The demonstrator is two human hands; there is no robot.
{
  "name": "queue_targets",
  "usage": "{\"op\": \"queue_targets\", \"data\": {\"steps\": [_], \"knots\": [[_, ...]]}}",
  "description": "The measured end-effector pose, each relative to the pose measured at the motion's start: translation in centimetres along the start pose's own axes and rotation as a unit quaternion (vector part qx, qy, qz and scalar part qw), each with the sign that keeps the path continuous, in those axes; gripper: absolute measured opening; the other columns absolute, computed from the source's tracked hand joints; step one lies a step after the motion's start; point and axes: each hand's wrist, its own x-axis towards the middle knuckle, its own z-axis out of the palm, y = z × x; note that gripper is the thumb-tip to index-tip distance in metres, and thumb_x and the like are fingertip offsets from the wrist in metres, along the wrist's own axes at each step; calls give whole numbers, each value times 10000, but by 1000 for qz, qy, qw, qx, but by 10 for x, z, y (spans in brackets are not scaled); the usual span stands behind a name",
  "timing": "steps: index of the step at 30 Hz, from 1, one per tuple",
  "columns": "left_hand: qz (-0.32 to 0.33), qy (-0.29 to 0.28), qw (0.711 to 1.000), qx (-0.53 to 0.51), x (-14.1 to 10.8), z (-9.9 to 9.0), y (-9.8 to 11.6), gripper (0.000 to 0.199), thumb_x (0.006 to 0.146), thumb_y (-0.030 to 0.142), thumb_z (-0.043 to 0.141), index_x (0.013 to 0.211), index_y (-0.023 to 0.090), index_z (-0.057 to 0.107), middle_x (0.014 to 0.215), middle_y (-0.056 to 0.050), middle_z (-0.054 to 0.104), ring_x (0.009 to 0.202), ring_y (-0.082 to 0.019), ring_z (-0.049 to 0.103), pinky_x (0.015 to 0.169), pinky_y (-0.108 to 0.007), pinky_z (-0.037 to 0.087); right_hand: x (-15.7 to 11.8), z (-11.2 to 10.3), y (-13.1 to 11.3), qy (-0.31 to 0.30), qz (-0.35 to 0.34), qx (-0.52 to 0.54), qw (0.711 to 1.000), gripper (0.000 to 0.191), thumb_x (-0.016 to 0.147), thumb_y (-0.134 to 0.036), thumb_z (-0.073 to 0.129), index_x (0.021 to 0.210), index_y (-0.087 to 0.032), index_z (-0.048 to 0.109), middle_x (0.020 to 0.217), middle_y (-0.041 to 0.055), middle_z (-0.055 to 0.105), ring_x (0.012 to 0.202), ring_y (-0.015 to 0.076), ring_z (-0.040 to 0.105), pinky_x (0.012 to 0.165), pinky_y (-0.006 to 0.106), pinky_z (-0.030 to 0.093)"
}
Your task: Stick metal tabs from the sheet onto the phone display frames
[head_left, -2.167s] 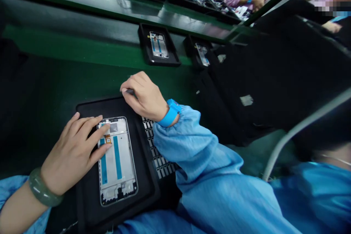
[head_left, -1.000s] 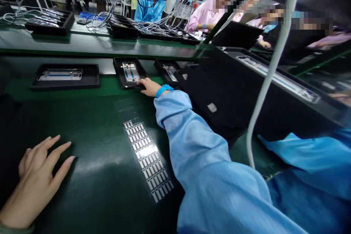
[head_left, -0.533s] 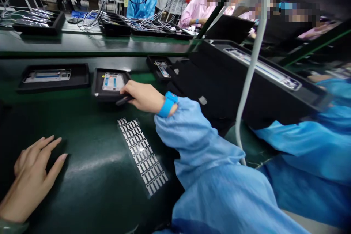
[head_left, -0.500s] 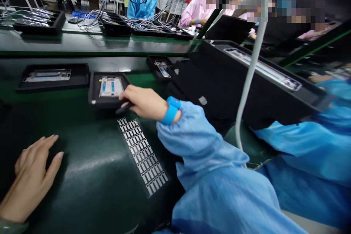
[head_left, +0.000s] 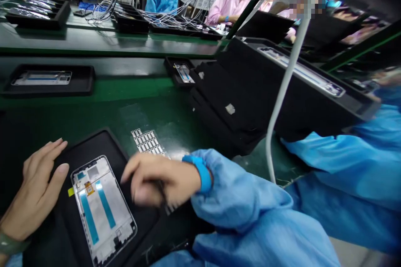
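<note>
A black tray (head_left: 108,135) lies on the table in front of me. In it is a phone mid-frame (head_left: 102,204), silver with two blue strips, an orange flex connector and a yellow tab. My left hand (head_left: 39,187) is open beside the tray's left side, fingers stretched out and nothing held. My right hand (head_left: 156,179), blurred by motion, hovers at the tray's right side. Its fingers are curled round a slim black tool (head_left: 162,190), mostly hidden. Under and beyond that hand lies a clear sheet of small white stickers (head_left: 147,139), partly covered.
Another tray (head_left: 89,85) with a phone frame sits at the back left, and a smaller one (head_left: 171,66) stands at back centre. Black cloth (head_left: 232,87) lies at the right. A white cable (head_left: 283,87) hangs in front. A neighbour's blue sleeve (head_left: 341,150) is at the right.
The tray with the phone frame has come from the back of the table to between my hands. My right hand has drawn back nearer me; my left hand has barely moved.
</note>
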Motion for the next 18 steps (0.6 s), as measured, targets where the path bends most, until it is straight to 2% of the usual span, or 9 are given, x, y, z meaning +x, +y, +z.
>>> {"op": "queue_targets", "data": {"steps": [1, 2, 3, 4, 6, 8, 10, 14, 18], "knots": [[9, 2, 1000, 9, 2, 1, 1, 474, 909, 293, 380, 1374, 274, 292, 1385, -95, 398, 1336, -272, 321, 1113, -500, 240, 1, -11, 11, 119, 60, 10, 991, 348, 938, -407, 397, 818, -155, 605, 1042, 87, 618, 941, 129, 586, 825, 271, 482], [16, 7, 1000, 21, 4, 2, 2, 469, 907, 305, 385, 1366, 262, 303, 1379, -104, 404, 1335, -276, 322, 1111, -503, 238, 2, -22, 22, 223, 116, 9, 968, 423, 942, -462, 352, 812, -153, 610, 1044, 86, 611, 910, 130, 585, 805, 280, 488], [21, 15, 999, 33, 7, 3, 4, 460, 905, 320, 386, 1355, 251, 321, 1373, -110, 411, 1336, -283, 318, 1110, -514, 228, 3, -31, 34, 292, 170, 16, 941, 491, 937, -513, 313, 798, -150, 613, 1016, 81, 610, 840, 120, 590, 741, 268, 500], [24, 19, 998, 47, 9, 4, 7, 451, 903, 334, 387, 1343, 244, 340, 1372, -114, 414, 1341, -290, 309, 1111, -529, 211, 3, -37, 46, 340, 222, 36, 913, 529, 925, -551, 295, 783, -147, 606, 937, 68, 616, 731, 101, 586, 652, 245, 501], [37, 8, 997, 70, 16, 4, 15, 438, 899, 355, 396, 1320, 239, 371, 1379, -112, 411, 1353, -294, 287, 1117, -552, 172, 2, -43, 66, 395, 289, 103, 866, 499, 884, -581, 379, 759, -143, 581, 784, 33, 599, 562, 67, 547, 515, 207, 480], [73, -31, 994, 75, 24, 5, 26, 437, 899, 374, 405, 1315, 241, 385, 1394, -99, 407, 1357, -279, 286, 1123, -543, 171, 1, -42, 78, 415, 312, 190, 833, 374, 805, -517, 575, 761, -146, 550, 733, 3, 584, 543, 67, 570, 496, 199, 508], [123, -81, 987, 67, 33, 9, 40, 465, 901, 421, 401, 1331, 246, 389, 1416, -85, 402, 1353, -269, 300, 1120, -523, 211, 1, -38, 83, 411, 315, 257, 816, 310, 719, -397, 711, 776, -149, 535, 743, -7, 591, 616, 96, 632, 552, 227, 564], [198, -145, 965, 91, 51, 27, 74, 482, 910, 505, 344, 1325, 281, 446, 1437, -62, 413, 1342, -292, 324, 1085, -554, 258, 6, -29, 86, 389, 342, 281, 808, 225, 725, -270, 717, 771, -140, 539, 679, -12, 609, 628, 114, 669, 573, 229, 589], [225, -172, 950, 133, 63, 45, 96, 461, 928, 487, 306, 1284, 275, 506, 1384, -86, 482, 1303, -327, 377, 1050, -635, 219, 12, -24, 90, 377, 361, 287, 803, 172, 752, -228, 691, 771, -137, 547, 620, -12, 621, 605, 112, 680, 564, 195, 583]]}}
